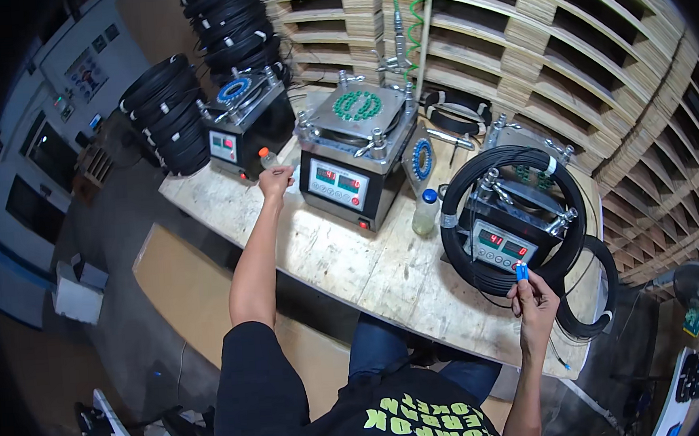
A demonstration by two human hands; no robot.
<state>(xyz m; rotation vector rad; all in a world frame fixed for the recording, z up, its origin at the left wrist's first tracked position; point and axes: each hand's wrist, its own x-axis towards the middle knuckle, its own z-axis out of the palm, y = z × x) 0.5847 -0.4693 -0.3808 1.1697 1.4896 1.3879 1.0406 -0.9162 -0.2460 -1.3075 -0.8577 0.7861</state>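
Observation:
My right hand (536, 302) pinches a pair of small blue cable connectors (522, 271) with pale tips, held upright in front of the right-hand machine (501, 244). Behind them a large coil of black cable (453, 235) leans over that machine. My left hand (276, 181) is closed, fingers curled, between the left machine (227, 144) and the middle machine (339, 188); what it holds, if anything, I cannot make out. Just behind it stands a bottle with an orange cap (265, 155). Green pieces (357, 105) form a ring on top of the middle machine.
A blue-capped bottle (425, 213) stands between the middle and right machines. A plate with a blue ring (422, 160) leans against the middle machine. Stacked black coils (166, 117) rise at the left, wooden pallets (507, 41) behind. The wooden table (328, 260) has a curved-looking front edge.

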